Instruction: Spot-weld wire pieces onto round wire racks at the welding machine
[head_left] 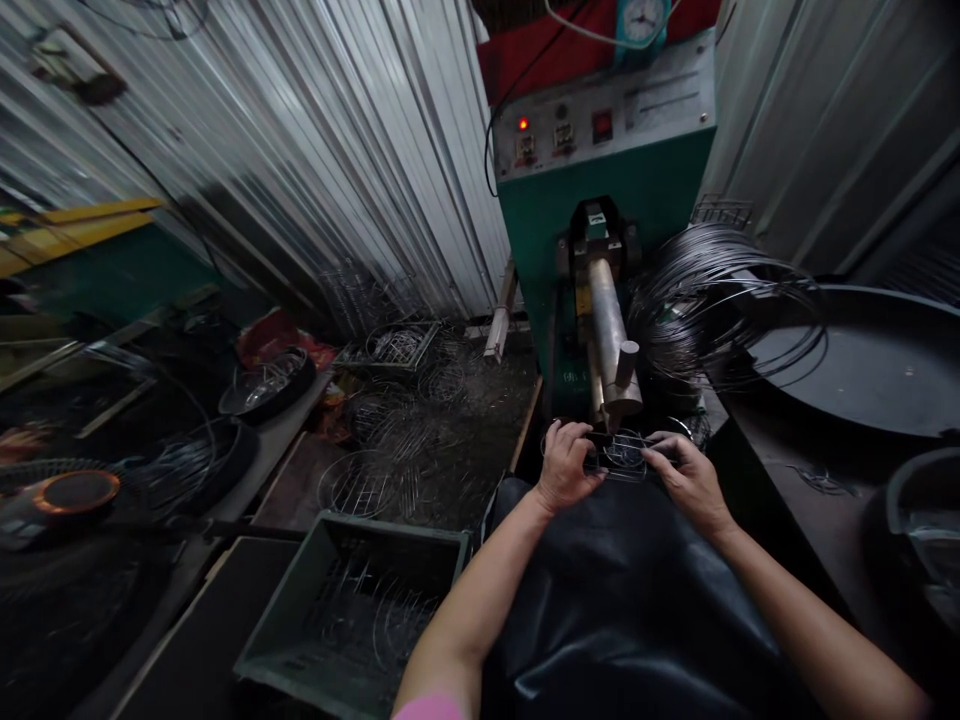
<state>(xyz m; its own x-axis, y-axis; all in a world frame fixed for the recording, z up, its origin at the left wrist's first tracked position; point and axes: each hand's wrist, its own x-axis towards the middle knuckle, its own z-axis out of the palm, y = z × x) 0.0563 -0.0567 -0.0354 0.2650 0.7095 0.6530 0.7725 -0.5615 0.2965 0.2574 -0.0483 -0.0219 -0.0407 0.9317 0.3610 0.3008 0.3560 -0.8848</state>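
Both of my hands hold a small wire frame (624, 455) just below the tip of a metal arm (609, 310) on a green machine (600, 170). My left hand (568, 465) pinches the frame's left side, fingers bent over the wire. On the right side, my right hand (691, 478) grips the wire between thumb and fingers. The frame has thin parallel wires and rounded wire between the hands. A red light glows on the machine's panel. Whether the frame touches the metal tip is hard to tell.
A wire coil (720, 305) hangs right of the machine, beside a large round tray (870, 365). A green crate (281, 610) with wire pieces stands lower left. Wire parts (405, 400) lie beyond it. Another person's hand (22, 443) shows at the far left.
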